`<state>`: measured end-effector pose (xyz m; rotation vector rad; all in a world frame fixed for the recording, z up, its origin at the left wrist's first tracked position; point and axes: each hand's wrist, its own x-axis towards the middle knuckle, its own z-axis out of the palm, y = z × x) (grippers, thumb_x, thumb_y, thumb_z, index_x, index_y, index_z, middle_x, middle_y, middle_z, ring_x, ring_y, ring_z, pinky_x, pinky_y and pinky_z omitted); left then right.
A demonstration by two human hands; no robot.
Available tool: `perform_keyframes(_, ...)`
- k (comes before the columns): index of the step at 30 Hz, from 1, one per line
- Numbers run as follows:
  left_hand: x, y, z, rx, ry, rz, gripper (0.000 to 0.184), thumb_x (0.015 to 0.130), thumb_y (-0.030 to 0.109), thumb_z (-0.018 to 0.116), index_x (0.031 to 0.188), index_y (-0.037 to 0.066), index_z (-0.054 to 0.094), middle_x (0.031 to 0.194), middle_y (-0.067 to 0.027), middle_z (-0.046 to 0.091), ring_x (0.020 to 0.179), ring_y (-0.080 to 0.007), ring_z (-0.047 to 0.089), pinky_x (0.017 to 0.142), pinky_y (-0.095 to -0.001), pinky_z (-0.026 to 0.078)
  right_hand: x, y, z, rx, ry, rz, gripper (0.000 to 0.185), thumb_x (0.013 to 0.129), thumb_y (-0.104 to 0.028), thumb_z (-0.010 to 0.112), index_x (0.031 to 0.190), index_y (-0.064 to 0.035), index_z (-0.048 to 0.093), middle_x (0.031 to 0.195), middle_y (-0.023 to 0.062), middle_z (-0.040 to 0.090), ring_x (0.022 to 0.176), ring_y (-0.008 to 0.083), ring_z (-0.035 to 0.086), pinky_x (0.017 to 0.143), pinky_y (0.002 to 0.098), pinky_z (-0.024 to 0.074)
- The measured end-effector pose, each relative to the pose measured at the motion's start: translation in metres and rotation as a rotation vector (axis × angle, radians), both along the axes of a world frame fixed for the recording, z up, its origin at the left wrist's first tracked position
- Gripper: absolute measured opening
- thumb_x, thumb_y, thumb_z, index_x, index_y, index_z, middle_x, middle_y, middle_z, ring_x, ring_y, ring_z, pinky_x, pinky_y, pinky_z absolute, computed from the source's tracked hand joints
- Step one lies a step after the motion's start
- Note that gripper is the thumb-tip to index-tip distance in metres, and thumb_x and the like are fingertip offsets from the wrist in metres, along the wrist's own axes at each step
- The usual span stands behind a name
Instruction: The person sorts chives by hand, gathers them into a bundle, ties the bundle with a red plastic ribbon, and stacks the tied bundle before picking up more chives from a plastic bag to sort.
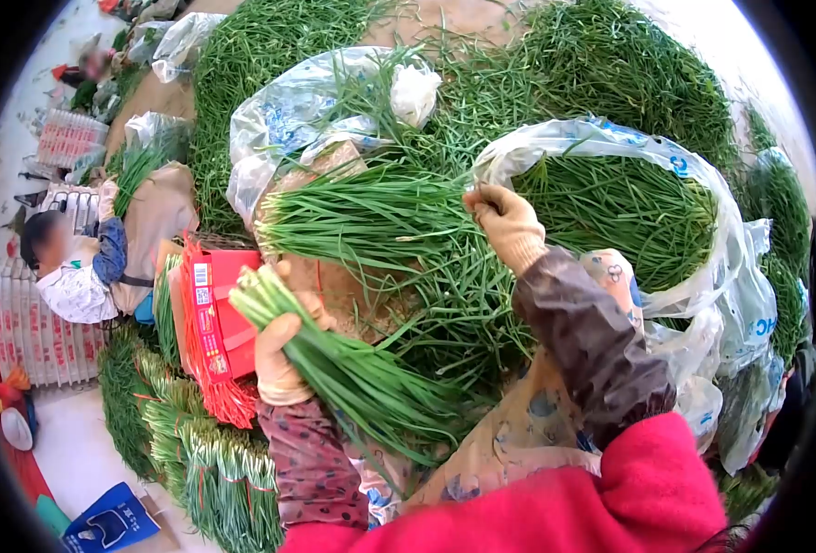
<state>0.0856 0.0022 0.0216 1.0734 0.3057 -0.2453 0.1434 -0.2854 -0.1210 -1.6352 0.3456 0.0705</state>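
Note:
My left hand (pixel 282 358), in a pale glove, is closed around a bunch of garlic chives (pixel 362 378). Their white-green cut ends point up and left, and the leaves trail down to the right. My right hand (pixel 502 219), also gloved, has its fingers curled together beside the rim of a clear plastic bag (pixel 703 175) full of chives; what they pinch, if anything, is too small to make out. Between the hands and farther off lies a loose heap of chives (pixel 362 217), with its cut ends toward the left.
A red box (pixel 233 309) with red ties (pixel 228 401) stands left of my left hand. Tied chive bundles (pixel 224 479) lie at lower left. Another plastic bag (pixel 288 92) and large chive piles (pixel 620 69) are behind. A person (pixel 81 263) sits at far left by stacked crates (pixel 44 323).

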Motion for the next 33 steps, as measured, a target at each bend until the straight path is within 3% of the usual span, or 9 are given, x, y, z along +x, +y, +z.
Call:
perform_keyframes(6, 0.065, -0.026, -0.044, -0.070, -0.002, -0.110, 0.064, 0.073, 0.015, 0.069, 0.131, 0.007, 0.045, 0.111, -0.0180, 0.062, 0.071, -0.0212, 0.064, 0.065, -0.0336, 0.056, 0.042, 0.005, -0.033, -0.274, 0.140, 0.203, 0.017, 0.085, -0.009, 0.065, 0.101, -0.0029, 0.066, 0.086, 0.0045, 0.066, 0.078, 0.0093, 0.058, 0.072, 0.0238, 0.0478)
perform_keyframes(8, 0.084, -0.033, -0.059, -0.045, -0.007, -0.163, 0.062, 0.073, 0.015, 0.069, 0.130, 0.007, 0.046, 0.117, -0.0184, 0.060, 0.071, -0.0212, 0.064, 0.065, -0.0326, 0.056, 0.048, 0.009, -0.048, -0.348, 0.149, 0.307, 0.027, 0.083, -0.016, 0.067, 0.109, -0.0093, 0.064, 0.090, 0.0097, 0.068, 0.081, 0.0208, 0.063, 0.075, 0.0303, 0.0492)
perform_keyframes(14, 0.127, -0.033, -0.110, -0.125, 0.126, -0.317, 0.060, 0.075, 0.012, 0.068, 0.130, 0.009, 0.046, 0.130, -0.0110, 0.053, 0.074, -0.0211, 0.066, 0.065, -0.0342, 0.055, 0.052, 0.025, -0.044, -0.383, 0.208, 0.429, 0.041, 0.080, -0.029, 0.072, 0.116, -0.0124, 0.061, 0.097, 0.0124, 0.068, 0.091, 0.0281, 0.064, 0.079, 0.0369, 0.0498)
perform_keyframes(16, 0.133, -0.034, -0.122, -0.085, 0.103, -0.351, 0.060, 0.076, 0.016, 0.067, 0.132, 0.007, 0.045, 0.136, -0.0153, 0.048, 0.073, -0.0212, 0.064, 0.067, -0.0335, 0.055, 0.054, 0.028, -0.036, -0.455, 0.234, 0.450, 0.039, 0.081, -0.032, 0.070, 0.115, -0.0140, 0.061, 0.094, 0.0125, 0.068, 0.090, 0.0299, 0.064, 0.079, 0.0378, 0.0500)
perform_keyframes(18, 0.136, -0.031, -0.134, -0.096, 0.130, -0.342, 0.058, 0.078, 0.015, 0.065, 0.132, 0.007, 0.046, 0.138, -0.0136, 0.047, 0.074, -0.0218, 0.064, 0.067, -0.0342, 0.055, 0.054, 0.030, -0.039, -0.497, 0.233, 0.473, 0.040, 0.082, -0.034, 0.068, 0.117, -0.0158, 0.061, 0.093, 0.0126, 0.068, 0.089, 0.0300, 0.064, 0.078, 0.0380, 0.0502)
perform_keyframes(20, 0.136, -0.029, -0.144, -0.109, 0.171, -0.292, 0.056, 0.079, 0.013, 0.064, 0.132, 0.007, 0.046, 0.139, -0.0119, 0.047, 0.075, -0.0222, 0.065, 0.068, -0.0350, 0.055, 0.050, 0.033, -0.054, -0.428, 0.028, 0.387, 0.044, 0.081, -0.020, 0.071, 0.121, -0.0053, 0.059, 0.094, 0.0122, 0.069, 0.084, 0.0211, 0.065, 0.077, 0.0303, 0.0505)
perform_keyframes(24, 0.138, -0.021, -0.157, -0.200, 0.200, -0.288, 0.052, 0.079, 0.004, 0.063, 0.128, 0.007, 0.047, 0.134, -0.0085, 0.053, 0.078, -0.0229, 0.066, 0.069, -0.0366, 0.056, 0.051, 0.033, -0.055, -0.403, 0.032, 0.408, 0.047, 0.082, -0.018, 0.069, 0.124, -0.0023, 0.056, 0.104, 0.0146, 0.068, 0.093, 0.0217, 0.066, 0.081, 0.0290, 0.0506)
perform_keyframes(26, 0.139, -0.017, -0.165, -0.215, 0.197, -0.294, 0.051, 0.079, 0.004, 0.063, 0.127, 0.007, 0.047, 0.134, -0.0089, 0.053, 0.079, -0.0235, 0.066, 0.070, -0.0371, 0.056, 0.051, 0.033, -0.056, -0.377, 0.092, 0.411, 0.048, 0.080, -0.023, 0.068, 0.126, -0.0110, 0.057, 0.093, 0.0121, 0.068, 0.085, 0.0248, 0.065, 0.077, 0.0328, 0.0500)
perform_keyframes(33, 0.139, -0.021, -0.157, -0.196, 0.158, -0.342, 0.055, 0.079, 0.010, 0.065, 0.130, 0.009, 0.045, 0.142, -0.0127, 0.043, 0.077, -0.0230, 0.066, 0.068, -0.0354, 0.055, 0.060, 0.036, -0.036, -0.096, 0.377, 0.462, 0.059, 0.080, -0.030, 0.074, 0.129, -0.0035, 0.053, 0.098, 0.0103, 0.069, 0.085, 0.0180, 0.064, 0.076, 0.0300, 0.0499)
